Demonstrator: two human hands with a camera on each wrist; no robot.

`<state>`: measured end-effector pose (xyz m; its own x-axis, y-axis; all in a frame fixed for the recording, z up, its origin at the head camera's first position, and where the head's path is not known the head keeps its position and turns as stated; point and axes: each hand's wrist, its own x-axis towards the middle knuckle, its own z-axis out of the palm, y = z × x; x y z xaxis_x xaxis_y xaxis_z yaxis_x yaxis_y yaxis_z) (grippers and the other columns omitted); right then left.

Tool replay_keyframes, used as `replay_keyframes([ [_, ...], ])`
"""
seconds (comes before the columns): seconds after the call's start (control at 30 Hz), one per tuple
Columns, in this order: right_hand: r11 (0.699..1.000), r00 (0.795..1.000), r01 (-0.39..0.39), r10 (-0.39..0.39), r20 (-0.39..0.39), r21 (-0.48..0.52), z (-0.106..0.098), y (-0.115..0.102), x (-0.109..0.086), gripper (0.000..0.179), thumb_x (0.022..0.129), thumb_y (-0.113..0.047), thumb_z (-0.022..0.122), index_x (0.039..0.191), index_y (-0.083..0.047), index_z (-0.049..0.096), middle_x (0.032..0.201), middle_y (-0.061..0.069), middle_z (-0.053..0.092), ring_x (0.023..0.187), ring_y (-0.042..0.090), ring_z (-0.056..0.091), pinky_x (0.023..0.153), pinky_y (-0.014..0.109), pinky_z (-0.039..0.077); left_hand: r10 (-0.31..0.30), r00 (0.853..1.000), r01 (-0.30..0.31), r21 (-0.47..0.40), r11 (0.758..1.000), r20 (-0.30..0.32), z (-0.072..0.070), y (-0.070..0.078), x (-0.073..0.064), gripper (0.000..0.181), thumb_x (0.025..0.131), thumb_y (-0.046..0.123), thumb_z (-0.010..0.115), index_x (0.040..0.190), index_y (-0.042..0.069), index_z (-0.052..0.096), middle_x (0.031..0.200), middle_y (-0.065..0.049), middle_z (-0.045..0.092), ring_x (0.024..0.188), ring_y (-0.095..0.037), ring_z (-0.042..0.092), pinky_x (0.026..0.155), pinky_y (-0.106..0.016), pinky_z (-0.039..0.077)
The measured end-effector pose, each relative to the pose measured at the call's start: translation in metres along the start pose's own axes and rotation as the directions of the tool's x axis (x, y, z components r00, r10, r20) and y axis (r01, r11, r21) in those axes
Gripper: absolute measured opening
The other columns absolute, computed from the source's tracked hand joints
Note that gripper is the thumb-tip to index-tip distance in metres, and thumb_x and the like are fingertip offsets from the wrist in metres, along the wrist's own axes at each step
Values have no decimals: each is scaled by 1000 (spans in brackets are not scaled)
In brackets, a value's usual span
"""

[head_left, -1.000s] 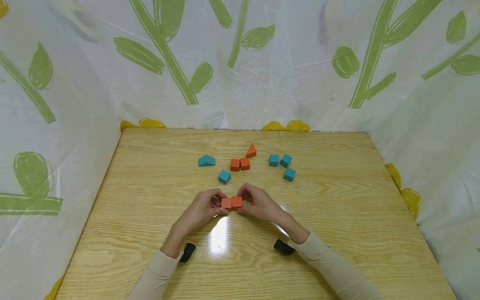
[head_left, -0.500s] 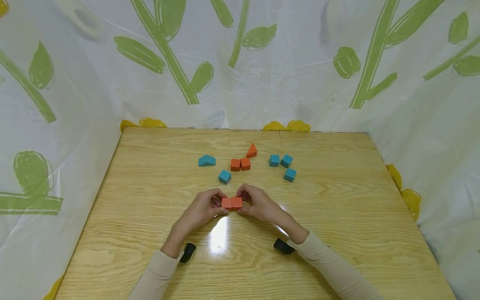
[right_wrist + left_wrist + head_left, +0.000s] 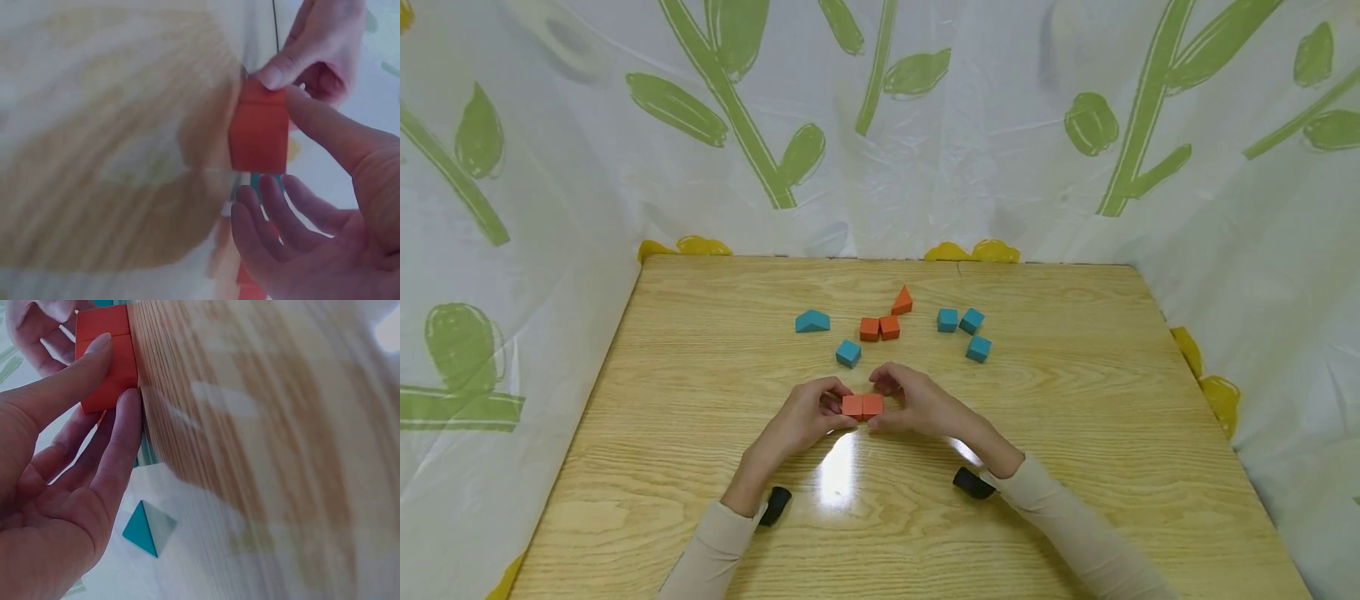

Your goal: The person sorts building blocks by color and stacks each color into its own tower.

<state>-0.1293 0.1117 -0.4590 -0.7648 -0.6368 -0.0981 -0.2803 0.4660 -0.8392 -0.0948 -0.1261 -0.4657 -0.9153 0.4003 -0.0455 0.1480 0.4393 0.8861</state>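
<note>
Two red cubes stand side by side on the wooden table in the head view. My left hand [image 3: 803, 414] pinches the left red cube [image 3: 852, 405] between thumb and fingers; in the left wrist view its thumb [image 3: 94, 359] lies across the cube's face. My right hand [image 3: 919, 407] is loosely spread around the right red cube [image 3: 873, 405]. In the right wrist view its fingers [image 3: 275, 200] are apart from that cube, with the thumb [image 3: 319, 115] close by its upper end.
Beyond my hands lie a blue cube [image 3: 848, 353], a blue triangular block [image 3: 812, 322], two more red cubes [image 3: 879, 328] and a red triangular block [image 3: 902, 301]. Three blue cubes [image 3: 977, 348] sit further right. A leaf-patterned white curtain [image 3: 970, 150] borders the table [image 3: 1075, 375].
The right hand's fingers have loosened from the right red cube and spread apart. The left hand keeps its grip, and both cubes stay side by side.
</note>
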Motion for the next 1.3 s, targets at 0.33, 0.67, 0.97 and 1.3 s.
replay_keyframes([
  [0.33, 997, 995, 52, -56, -82, -56, -23, -1, 10, 42, 98, -18, 73, 130, 6, 58, 126, 20, 63, 114, 34, 62, 100, 45, 52, -33, 999, 33, 1, 999, -9, 0, 0, 1, 26, 84, 5, 85, 105, 1, 70, 100, -7, 69, 86, -17, 68, 76, -29, 58],
  [0.67, 992, 980, 87, -101, -171, -87, -42, 7, 29, 34, 100, -12, 69, 126, 9, 60, 124, 25, 63, 111, 37, 63, 96, 47, 54, -23, 1000, 23, 0, 1000, -4, 1, -1, 0, 27, 85, 5, 84, 106, 1, 69, 101, -8, 69, 86, -17, 67, 77, -29, 58],
  [0.97, 984, 960, 50, -94, -262, -170, -55, 9, 46, 28, 99, -7, 69, 123, 8, 62, 119, 21, 65, 104, 35, 65, 88, 43, 57, -24, 1000, 25, 9, 1000, -17, 1, -2, 1, 26, 84, 3, 84, 105, 1, 70, 99, -7, 69, 85, -18, 68, 76, -29, 58],
  [1.3, 970, 968, -41, -21, -248, -241, -58, 22, 62, 32, 101, -9, 66, 128, 7, 61, 124, 23, 62, 103, 35, 66, 87, 41, 57, -13, 1000, 13, 7, 1000, -16, 1, -2, 0, 26, 85, 4, 84, 105, -1, 69, 100, -10, 70, 86, -19, 69, 76, -29, 59],
])
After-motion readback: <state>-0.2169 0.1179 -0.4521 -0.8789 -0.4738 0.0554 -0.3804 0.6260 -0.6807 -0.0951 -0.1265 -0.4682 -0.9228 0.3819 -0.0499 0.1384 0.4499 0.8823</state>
